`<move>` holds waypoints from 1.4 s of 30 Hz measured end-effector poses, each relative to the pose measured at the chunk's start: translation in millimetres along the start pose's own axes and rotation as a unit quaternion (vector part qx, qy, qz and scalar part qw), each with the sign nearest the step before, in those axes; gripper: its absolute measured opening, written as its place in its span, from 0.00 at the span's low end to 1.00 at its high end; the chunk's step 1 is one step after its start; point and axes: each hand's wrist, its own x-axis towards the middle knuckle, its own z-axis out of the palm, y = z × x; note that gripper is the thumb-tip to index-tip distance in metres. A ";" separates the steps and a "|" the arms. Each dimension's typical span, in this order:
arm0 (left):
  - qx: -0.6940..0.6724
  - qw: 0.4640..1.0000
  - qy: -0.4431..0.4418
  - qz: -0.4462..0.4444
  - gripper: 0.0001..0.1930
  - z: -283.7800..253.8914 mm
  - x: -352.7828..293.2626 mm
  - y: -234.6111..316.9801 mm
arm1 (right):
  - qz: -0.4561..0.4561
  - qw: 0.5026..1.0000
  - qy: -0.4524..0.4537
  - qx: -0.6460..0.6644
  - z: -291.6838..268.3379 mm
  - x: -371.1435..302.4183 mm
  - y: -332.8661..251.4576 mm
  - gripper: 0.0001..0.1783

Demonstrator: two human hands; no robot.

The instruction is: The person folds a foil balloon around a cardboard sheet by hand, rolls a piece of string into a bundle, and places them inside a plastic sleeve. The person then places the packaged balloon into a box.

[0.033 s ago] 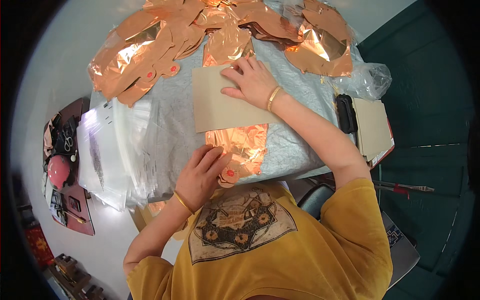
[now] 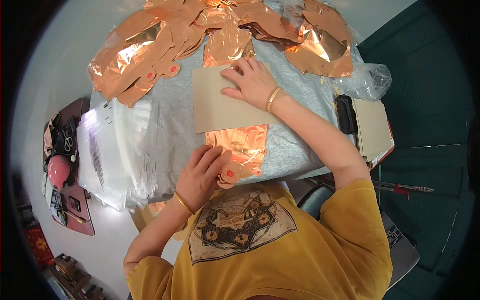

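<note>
A beige cardboard sheet (image 2: 215, 107) lies across a stack of shiny copper-coloured foil cutouts (image 2: 240, 142), which shows beyond its far and near edges. My right hand (image 2: 252, 82) rests on the sheet with its fingers apart, the fingertips at the far edge. At the near left side of the stack, my left hand (image 2: 197, 172) has its fingers bent together over the foil edge; its thumb is hard to make out. Beside those fingers, a rounded tab with a red spot (image 2: 229, 173) sticks out toward me from the stack.
Copper-coloured cutouts (image 2: 127, 60) are heaped along the far side of the table. Clear plastic bags (image 2: 117, 150) lie at the left. A black-handled tool (image 2: 346, 114) and more cardboard (image 2: 372, 127) are at the right, near a crumpled clear bag (image 2: 367, 80).
The fingers of my left hand and the foil under them have shifted very slightly. My right hand and the cardboard have stayed in place.
</note>
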 end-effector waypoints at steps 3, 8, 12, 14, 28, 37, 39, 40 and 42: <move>0.012 0.998 0.052 -0.020 0.30 0.2 5.0 0.3 | 0.006 1.000 0.004 -0.005 0.9 -1.4 -0.9 0.24; 0.081 0.991 0.101 -0.031 0.30 -2.0 21.6 -13.0 | 0.008 1.000 0.000 -0.006 0.8 -1.5 -1.6 0.24; 0.099 0.992 0.071 0.012 0.27 -5.5 34.8 -18.8 | 0.007 1.000 0.002 -0.011 0.1 -2.0 -1.8 0.24; 0.122 0.991 0.055 0.029 0.26 -6.0 33.5 -20.6 | 0.007 1.000 0.007 -0.008 0.3 -2.8 -2.7 0.24; 0.120 0.992 0.032 0.032 0.25 -1.3 32.4 -28.9 | 0.021 1.000 -0.012 0.011 3.1 8.2 8.6 0.25; 0.165 0.984 0.044 0.052 0.25 -6.3 49.8 -33.9 | 0.033 0.999 -0.023 0.004 5.5 6.3 8.1 0.25; 0.171 0.981 0.030 0.081 0.23 -8.3 54.4 -36.2 | 0.032 0.999 -0.022 0.004 5.6 6.3 8.4 0.25; 0.172 0.981 0.030 0.081 0.23 -9.4 57.4 -38.8 | 0.032 0.999 -0.021 0.003 5.7 6.4 8.9 0.26; 0.155 0.981 0.031 0.115 0.21 -12.0 62.2 -44.6 | 0.033 0.999 -0.021 0.003 6.3 6.6 8.7 0.26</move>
